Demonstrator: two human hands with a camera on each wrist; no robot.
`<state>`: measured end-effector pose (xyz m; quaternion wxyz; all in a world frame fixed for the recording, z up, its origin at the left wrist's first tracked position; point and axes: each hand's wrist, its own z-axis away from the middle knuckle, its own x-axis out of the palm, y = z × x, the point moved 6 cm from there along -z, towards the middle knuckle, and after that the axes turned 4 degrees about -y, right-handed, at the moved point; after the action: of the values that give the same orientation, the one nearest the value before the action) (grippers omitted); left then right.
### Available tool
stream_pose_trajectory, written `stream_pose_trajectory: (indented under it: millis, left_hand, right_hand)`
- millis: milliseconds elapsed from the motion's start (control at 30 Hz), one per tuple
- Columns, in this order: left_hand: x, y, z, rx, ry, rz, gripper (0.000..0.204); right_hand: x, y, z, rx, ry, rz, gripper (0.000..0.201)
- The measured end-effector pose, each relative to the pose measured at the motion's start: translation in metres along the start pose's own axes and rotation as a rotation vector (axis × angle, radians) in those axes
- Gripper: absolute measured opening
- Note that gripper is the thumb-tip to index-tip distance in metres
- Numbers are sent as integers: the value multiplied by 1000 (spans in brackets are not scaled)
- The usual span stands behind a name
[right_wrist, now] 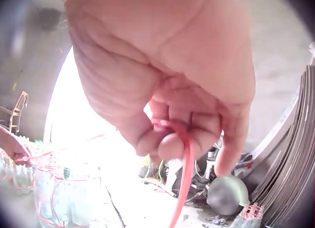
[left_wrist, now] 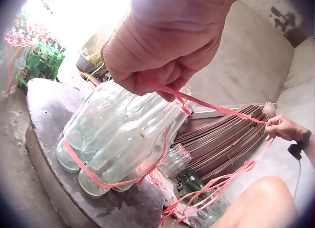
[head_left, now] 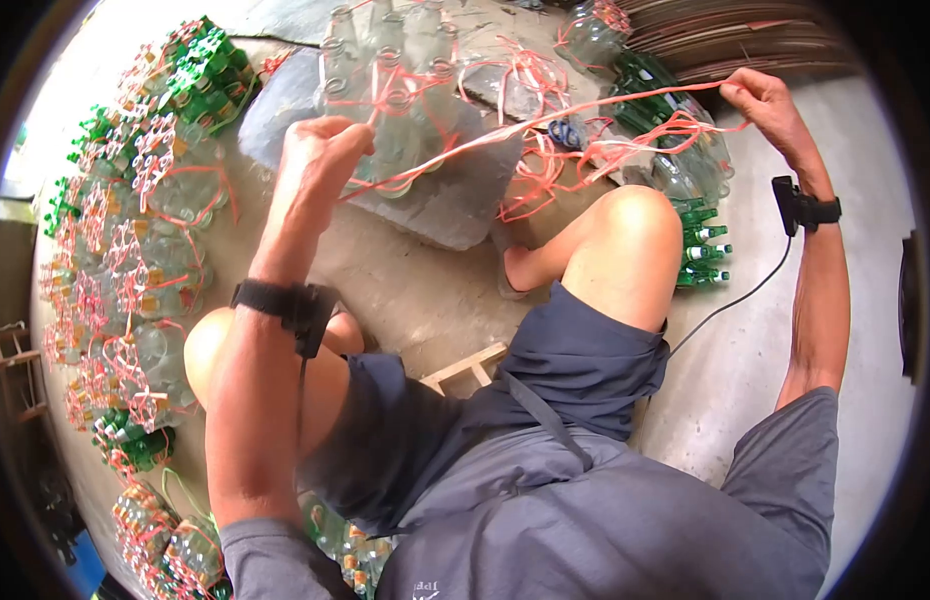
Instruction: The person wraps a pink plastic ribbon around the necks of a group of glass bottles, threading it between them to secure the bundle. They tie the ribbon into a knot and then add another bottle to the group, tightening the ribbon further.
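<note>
A pink plastic string (head_left: pixel 605 102) runs taut between both hands, slanting up to the right in the head view. My left hand (head_left: pixel 320 155) grips one end with curled fingers, right beside the necks of a bundle of clear glass bottles (left_wrist: pixel 118 139). A pink band circles that bundle low down, and the bottles stand on a flat grey stone slab (head_left: pixel 455 222). Out to the right, my right hand (head_left: pixel 770 105) is raised and pinches the string between thumb and fingers. From it a length of string (right_wrist: pixel 184 183) hangs down in the right wrist view.
Loose pink string (head_left: pixel 535 75) lies tangled beyond the slab. Many tied bottle bundles (head_left: pixel 150 270) line the left side. Green bottles (head_left: pixel 703 245) lie by the right knee, and a stack of brown sheets (left_wrist: pixel 221 139) leans at the back. A wooden frame (head_left: pixel 465 368) sits between the legs.
</note>
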<state>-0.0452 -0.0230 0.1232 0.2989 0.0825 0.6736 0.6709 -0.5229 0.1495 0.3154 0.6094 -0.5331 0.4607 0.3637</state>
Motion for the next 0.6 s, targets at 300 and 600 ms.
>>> stream_pose_trajectory:
  millis: [300,600]
  left_hand:
    - [1,-7,-3,-70,5,-58,27]
    - [3,-13,-4,-155,10,3,26]
  right_hand:
    - [4,30,17,153,33,-277,25]
    - [22,61,33,274,69,-351,25]
